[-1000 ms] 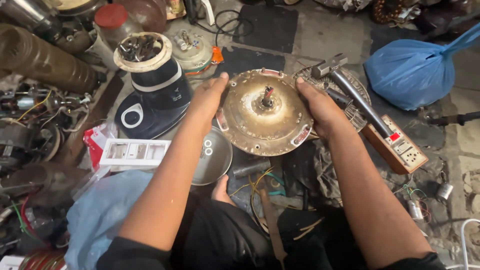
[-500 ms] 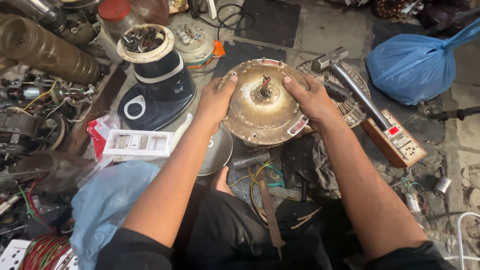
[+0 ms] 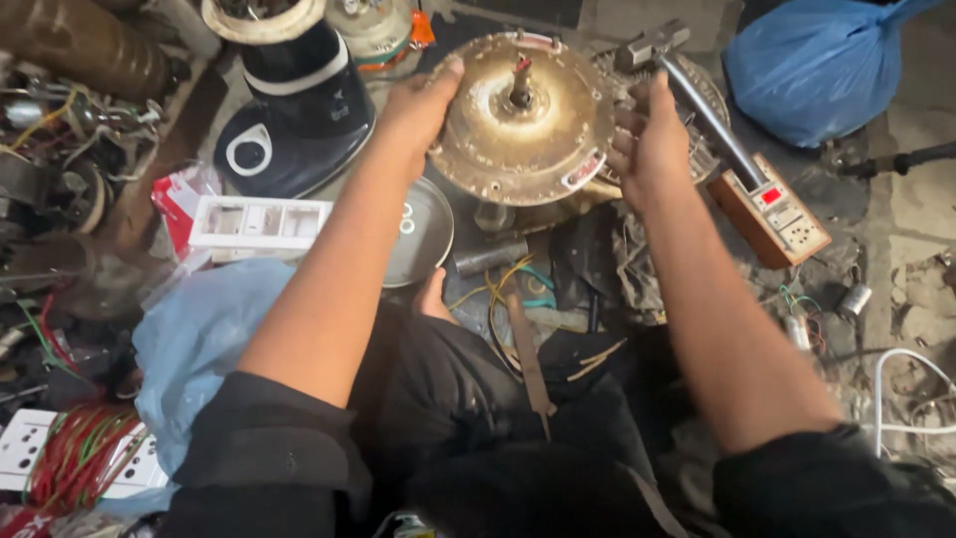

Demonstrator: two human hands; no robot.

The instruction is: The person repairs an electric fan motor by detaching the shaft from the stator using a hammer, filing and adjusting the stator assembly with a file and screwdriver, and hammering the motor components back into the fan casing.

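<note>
A round, worn brass-coloured motor housing (image 3: 523, 125) with a short shaft at its centre is held up in front of me, face toward me. My left hand (image 3: 418, 105) grips its left rim, thumb on the front face. My right hand (image 3: 647, 144) holds the right rim, fingers curled around the edge. Both arms reach forward over my dark-trousered lap. Below the housing lie a metal disc (image 3: 418, 234), a short grey cylinder (image 3: 488, 257) and coloured wires.
A dark blue mixer base (image 3: 299, 110) stands at left, a white switch plate (image 3: 259, 224) beside it. A hammer (image 3: 697, 95) and a wooden socket board (image 3: 777, 214) lie at right, near a blue plastic bag (image 3: 827, 65). Scrap motors and wires crowd the left.
The view has shifted closer to the housing. Both hands stay on its rim, and the housing has tilted and moved slightly away from my body.
</note>
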